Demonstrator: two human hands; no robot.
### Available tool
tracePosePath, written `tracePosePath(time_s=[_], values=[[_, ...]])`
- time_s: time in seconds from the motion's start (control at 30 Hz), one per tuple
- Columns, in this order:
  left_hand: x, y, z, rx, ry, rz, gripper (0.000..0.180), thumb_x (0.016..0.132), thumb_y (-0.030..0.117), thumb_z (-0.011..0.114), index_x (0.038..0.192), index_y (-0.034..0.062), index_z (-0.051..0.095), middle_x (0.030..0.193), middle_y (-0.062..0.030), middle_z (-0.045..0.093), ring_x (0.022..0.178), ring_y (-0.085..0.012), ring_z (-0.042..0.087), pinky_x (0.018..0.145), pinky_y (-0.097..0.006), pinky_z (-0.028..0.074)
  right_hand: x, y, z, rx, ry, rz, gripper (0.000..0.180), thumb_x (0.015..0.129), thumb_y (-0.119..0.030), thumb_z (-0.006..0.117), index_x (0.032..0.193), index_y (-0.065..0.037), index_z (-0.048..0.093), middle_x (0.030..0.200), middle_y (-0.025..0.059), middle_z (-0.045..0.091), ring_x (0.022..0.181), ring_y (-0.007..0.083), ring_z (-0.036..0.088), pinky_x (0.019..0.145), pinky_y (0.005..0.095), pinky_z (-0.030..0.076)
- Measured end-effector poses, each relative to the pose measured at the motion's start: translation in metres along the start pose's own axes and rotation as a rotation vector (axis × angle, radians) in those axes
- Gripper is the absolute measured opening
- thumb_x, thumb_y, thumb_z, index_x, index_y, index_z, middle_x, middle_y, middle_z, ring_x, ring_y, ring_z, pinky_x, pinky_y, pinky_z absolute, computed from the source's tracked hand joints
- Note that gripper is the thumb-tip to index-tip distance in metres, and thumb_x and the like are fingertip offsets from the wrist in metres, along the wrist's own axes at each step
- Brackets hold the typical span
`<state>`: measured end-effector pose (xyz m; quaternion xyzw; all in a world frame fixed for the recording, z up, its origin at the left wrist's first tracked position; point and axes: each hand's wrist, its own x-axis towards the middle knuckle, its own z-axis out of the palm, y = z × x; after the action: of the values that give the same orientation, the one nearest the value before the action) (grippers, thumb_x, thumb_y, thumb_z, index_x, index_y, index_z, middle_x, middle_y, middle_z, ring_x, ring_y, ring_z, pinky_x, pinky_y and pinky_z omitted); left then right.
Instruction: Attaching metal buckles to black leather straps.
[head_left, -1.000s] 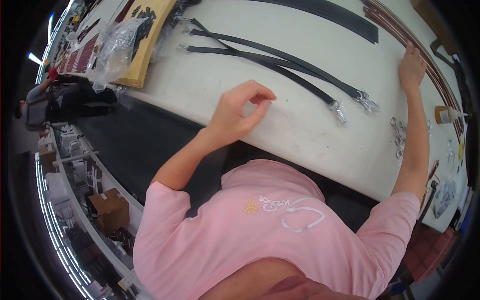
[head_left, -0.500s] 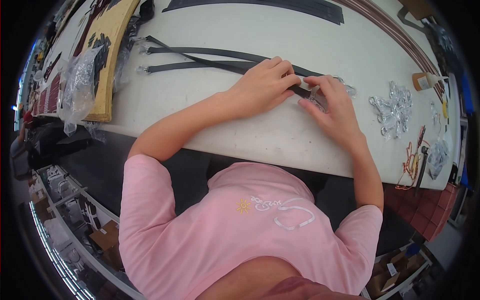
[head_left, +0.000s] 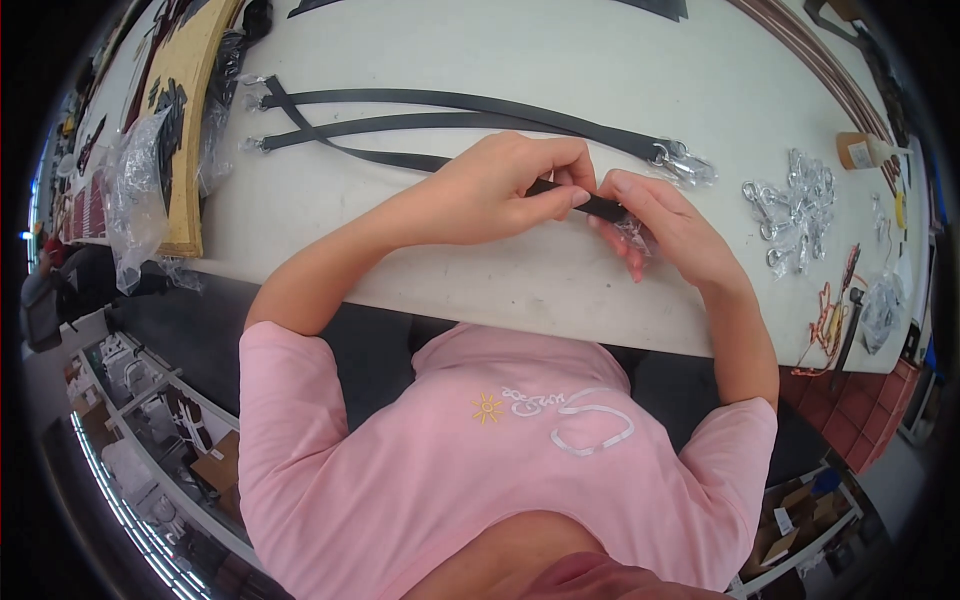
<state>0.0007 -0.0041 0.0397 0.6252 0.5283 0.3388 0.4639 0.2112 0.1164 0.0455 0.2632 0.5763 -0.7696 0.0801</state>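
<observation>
A black strap (head_left: 390, 158) curves across the table into my hands, its far-left end near a plastic-wrapped clip. My left hand (head_left: 500, 190) is closed, pinching this strap near its right end between thumb and fingers. My right hand (head_left: 675, 225) is closed around the strap's tip, where a clasp in clear plastic (head_left: 632, 236) shows partly under the palm. The fingers hide how clasp and strap meet. Behind my hands lie two more black straps, an upper one (head_left: 400, 98) and a lower one (head_left: 430, 121), with plastic-wrapped metal clasps (head_left: 688, 166) at their right ends.
A pile of plastic-wrapped metal clasps (head_left: 795, 210) lies at the right. Beyond it stands an amber bottle (head_left: 860, 151); nearer the edge are a black-handled tool (head_left: 848, 325) and orange cord (head_left: 824, 325). A yellow board (head_left: 184, 150) with a plastic bag (head_left: 140, 190) is at the left.
My left hand has turned and slid a little left along the strap. My right fingers have curled under the strap's end and clasp. The held strap has shifted and bends more at its left.
</observation>
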Motion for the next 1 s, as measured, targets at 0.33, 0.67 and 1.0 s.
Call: tracePosePath(time_s=[0.33, 0.67, 1.0], values=[[-0.001, -0.025, 0.013, -0.308, -0.052, -0.083, 0.026, 0.107, 0.02, 0.054, 0.097, -0.0021, 0.064, 0.079, 0.0052, 0.052, 0.076, -0.0033, 0.043, 0.07, -0.023, 0.04, 0.016, 0.04, 0.01, -0.133, 0.213, -0.355, 0.032, 0.109, -0.026, 0.051, 0.082, -0.008, 0.051, 0.069, -0.0076, 0.038, 0.061, 0.0012, 0.035, 0.055, 0.0196, 0.035], [0.0, -0.032, 0.018, -0.31, 0.017, -0.083, 0.031, 0.104, 0.027, 0.057, 0.093, -0.0007, 0.065, 0.075, 0.0014, 0.054, 0.073, -0.007, 0.045, 0.066, -0.027, 0.039, 0.01, 0.016, 0.006, -0.064, 0.092, -0.142, 0.034, 0.109, -0.031, 0.049, 0.088, -0.006, 0.058, 0.07, -0.0036, 0.05, 0.058, 0.0039, 0.047, 0.053, 0.0218, 0.045], [0.004, -0.025, 0.013, -0.296, -0.06, -0.122, 0.029, 0.107, 0.027, 0.053, 0.095, 0.0025, 0.064, 0.082, 0.006, 0.059, 0.075, -0.0016, 0.043, 0.066, -0.022, 0.036, 0.014, 0.025, 0.0, -0.276, 0.114, -0.251, 0.024, 0.103, -0.024, 0.058, 0.091, -0.004, 0.057, 0.079, -0.0031, 0.054, 0.07, 0.0044, 0.047, 0.063, 0.0209, 0.041]])
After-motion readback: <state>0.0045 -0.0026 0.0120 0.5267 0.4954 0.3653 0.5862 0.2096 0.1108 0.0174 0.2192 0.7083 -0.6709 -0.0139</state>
